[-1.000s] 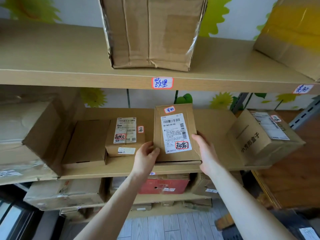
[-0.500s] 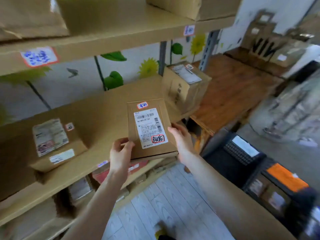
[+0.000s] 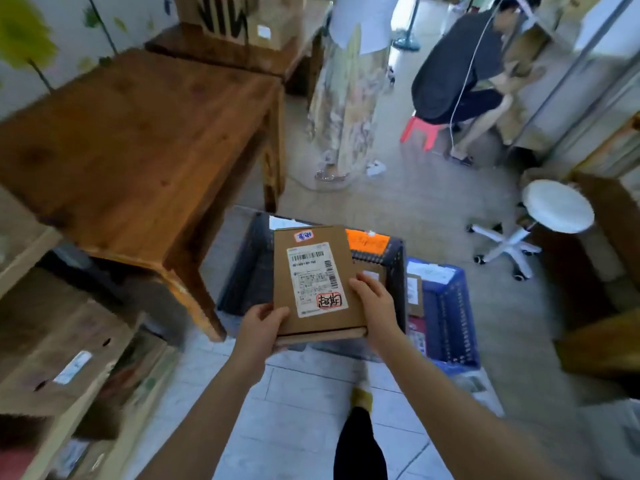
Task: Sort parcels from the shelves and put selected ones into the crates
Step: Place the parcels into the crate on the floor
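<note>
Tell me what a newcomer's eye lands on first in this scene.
The flat cardboard parcel at centre, white label up, is gripped by the left hand at its near corner and the right hand on its right edge. Below it on the floor sit a black crate and, to its right, a blue crate. A large wooden table fills the upper left.

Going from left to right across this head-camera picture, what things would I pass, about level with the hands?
Wooden table → left hand → parcel held between both hands → right hand → blue crate → white stool.
</note>
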